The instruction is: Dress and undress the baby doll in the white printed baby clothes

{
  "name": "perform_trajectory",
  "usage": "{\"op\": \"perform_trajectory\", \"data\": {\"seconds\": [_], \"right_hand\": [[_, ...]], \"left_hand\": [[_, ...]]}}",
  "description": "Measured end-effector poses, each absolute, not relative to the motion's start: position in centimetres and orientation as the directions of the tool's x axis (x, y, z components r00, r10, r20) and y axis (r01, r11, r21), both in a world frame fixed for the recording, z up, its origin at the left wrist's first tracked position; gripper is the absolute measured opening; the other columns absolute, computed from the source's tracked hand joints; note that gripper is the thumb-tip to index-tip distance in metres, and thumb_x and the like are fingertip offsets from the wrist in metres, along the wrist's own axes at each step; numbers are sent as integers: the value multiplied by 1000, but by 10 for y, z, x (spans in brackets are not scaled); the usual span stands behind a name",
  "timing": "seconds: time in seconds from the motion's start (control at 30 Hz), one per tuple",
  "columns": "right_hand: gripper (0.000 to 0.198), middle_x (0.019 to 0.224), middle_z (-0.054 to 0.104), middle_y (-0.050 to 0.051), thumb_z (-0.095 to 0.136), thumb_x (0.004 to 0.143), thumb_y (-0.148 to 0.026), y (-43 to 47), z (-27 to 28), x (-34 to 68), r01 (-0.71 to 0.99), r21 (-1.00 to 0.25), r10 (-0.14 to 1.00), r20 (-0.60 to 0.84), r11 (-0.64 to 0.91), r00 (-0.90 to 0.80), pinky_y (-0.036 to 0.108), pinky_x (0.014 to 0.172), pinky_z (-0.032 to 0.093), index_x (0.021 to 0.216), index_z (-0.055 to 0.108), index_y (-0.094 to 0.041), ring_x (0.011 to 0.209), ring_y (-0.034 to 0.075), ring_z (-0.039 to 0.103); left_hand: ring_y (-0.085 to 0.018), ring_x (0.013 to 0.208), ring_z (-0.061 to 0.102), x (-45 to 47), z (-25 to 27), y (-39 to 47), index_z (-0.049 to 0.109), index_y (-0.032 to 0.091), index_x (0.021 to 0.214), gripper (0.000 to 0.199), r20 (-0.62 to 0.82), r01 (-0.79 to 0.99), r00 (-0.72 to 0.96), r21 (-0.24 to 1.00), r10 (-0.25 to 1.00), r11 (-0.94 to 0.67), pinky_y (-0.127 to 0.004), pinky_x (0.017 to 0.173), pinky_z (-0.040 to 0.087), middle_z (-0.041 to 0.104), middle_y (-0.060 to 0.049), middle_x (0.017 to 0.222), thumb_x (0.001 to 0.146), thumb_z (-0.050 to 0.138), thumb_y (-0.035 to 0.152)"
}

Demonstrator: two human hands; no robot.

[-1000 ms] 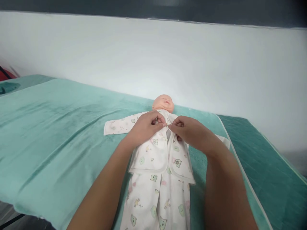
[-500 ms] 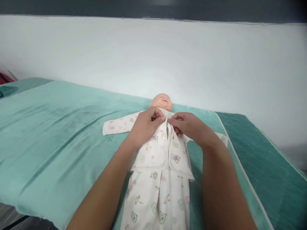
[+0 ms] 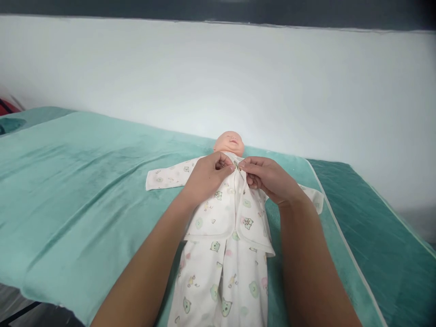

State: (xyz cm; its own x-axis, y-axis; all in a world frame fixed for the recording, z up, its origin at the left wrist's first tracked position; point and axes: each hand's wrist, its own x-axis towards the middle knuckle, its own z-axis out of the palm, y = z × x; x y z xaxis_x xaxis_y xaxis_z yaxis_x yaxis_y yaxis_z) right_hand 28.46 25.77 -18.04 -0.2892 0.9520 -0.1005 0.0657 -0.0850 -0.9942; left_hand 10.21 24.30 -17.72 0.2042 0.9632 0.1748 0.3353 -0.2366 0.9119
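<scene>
A baby doll [image 3: 229, 141] lies on its back, dressed in a white printed jacket [image 3: 218, 218] and matching pants [image 3: 218, 281]. At the jacket's collar, my left hand [image 3: 211, 175] pinches one front edge between thumb and fingers. My right hand [image 3: 267, 178] pinches the opposite front edge close beside it. The fingertips of both hands nearly meet just below the doll's chin. Below them the two jacket fronts lie side by side, slightly parted towards the hem. Whatever small fastener may be between the fingers is hidden.
A light green blanket [image 3: 95, 181] covers the bed beneath the doll. Darker green bedding [image 3: 368, 213] shows to the right. Behind stands a white wall [image 3: 218, 77] with a dark band on top. A red object [image 3: 7, 107] is at the far left edge.
My right hand has shifted slightly left and up, turning at the wrist. The jacket's front edges are closer together. My left hand has stayed nearly in place.
</scene>
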Motion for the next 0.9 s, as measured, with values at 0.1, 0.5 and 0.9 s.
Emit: {"op": "perform_trajectory", "data": {"seconds": [0.1, 0.5, 0.9], "right_hand": [[33, 54, 51, -4, 77, 73, -46, 260, -185, 283, -23, -997, 949, -66, -77, -308, 22, 46, 33, 67, 61, -19, 49, 8, 42], [37, 51, 52, -5, 79, 73, -47, 257, -185, 278, -16, -1000, 953, -17, -23, -302, 21, 43, 31, 64, 55, -20, 45, 7, 41], [34, 68, 65, 0, 73, 79, -49, 260, -189, 278, -58, -998, 944, 12, -7, -328, 20, 39, 32, 77, 58, -19, 46, 7, 48]], "left_hand": [[-13, 67, 53, 101, -178, 243, 62, 20, 81, 16, 164, 316, 209, 921, 964, -225, -26, 59, 39, 62, -1, 78, 85, 60, 35], [-10, 57, 46, 103, -179, 243, 62, 20, 78, 16, 82, 189, 178, 975, 981, -116, -24, 49, 36, 57, -1, 69, 81, 66, 35], [-9, 53, 45, 105, -173, 242, 63, 19, 73, 16, 59, 251, 178, 962, 982, -103, -23, 44, 32, 57, 0, 66, 80, 64, 34]]}}
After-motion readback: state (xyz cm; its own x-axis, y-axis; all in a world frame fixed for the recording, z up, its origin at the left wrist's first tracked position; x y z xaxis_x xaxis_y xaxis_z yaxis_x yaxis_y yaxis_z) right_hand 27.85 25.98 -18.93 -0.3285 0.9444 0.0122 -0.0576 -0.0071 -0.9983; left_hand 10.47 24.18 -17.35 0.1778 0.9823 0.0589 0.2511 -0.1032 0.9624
